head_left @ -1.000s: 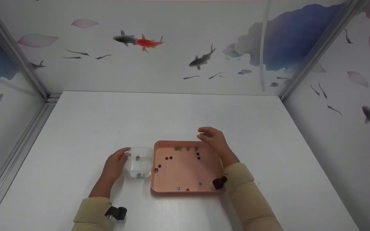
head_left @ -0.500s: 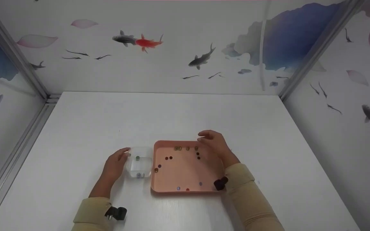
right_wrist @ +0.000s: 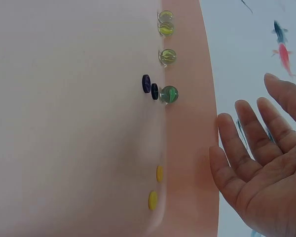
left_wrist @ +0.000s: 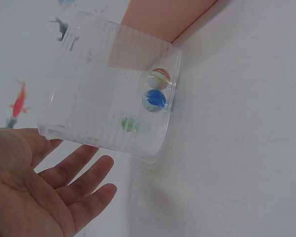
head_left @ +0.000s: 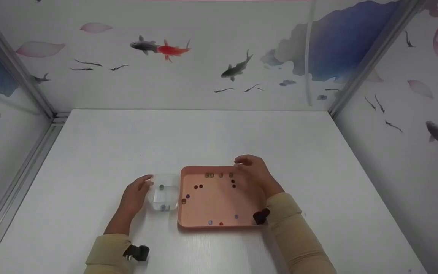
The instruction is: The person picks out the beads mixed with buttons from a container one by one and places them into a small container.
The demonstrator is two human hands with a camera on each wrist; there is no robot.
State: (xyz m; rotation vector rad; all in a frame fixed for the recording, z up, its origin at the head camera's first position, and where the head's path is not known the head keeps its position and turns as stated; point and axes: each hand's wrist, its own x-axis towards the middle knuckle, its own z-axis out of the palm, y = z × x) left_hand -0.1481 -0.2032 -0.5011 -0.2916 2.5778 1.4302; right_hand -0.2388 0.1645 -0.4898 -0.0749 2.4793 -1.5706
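Left hand [head_left: 133, 195]: grip spread, fingers only gently bent, fingertips at the left side of the clear container [head_left: 170, 180]; the wall is touched, not enclosed. Right hand [head_left: 255, 170]: grip relaxed, fingers apart and slightly curved, palm bare, at the far right of the pink tray [head_left: 211, 203]; fingertips at the rim, contact with it cannot be told.

Container stands upright on the table [head_left: 203, 133], mouth up, just left of the tray; its long axis is hard to tell. Tray lies flat, longer side running left to right in the head view, far edge roughly parallel to the back of the table.

Left wrist view separates three marbles on the container floor: orange-and-white marble [left_wrist: 159, 78] beside blue marble [left_wrist: 154, 100], green marble [left_wrist: 129, 124] slightly apart. From the head only small spots of these show.

Right wrist view: two yellow buttons [right_wrist: 153, 200] near the tray's far wall, a stretch covered by the right hand and wrist in the head view. Along the same wall, three yellowish marbles [right_wrist: 168, 56] and a green-swirled marble [right_wrist: 169, 94], two dark buttons [right_wrist: 146, 83] near the latter.

Head view alone: red piece [head_left: 221, 224] by the tray's near wall, two dark red buttons [head_left: 201, 186] towards its left.
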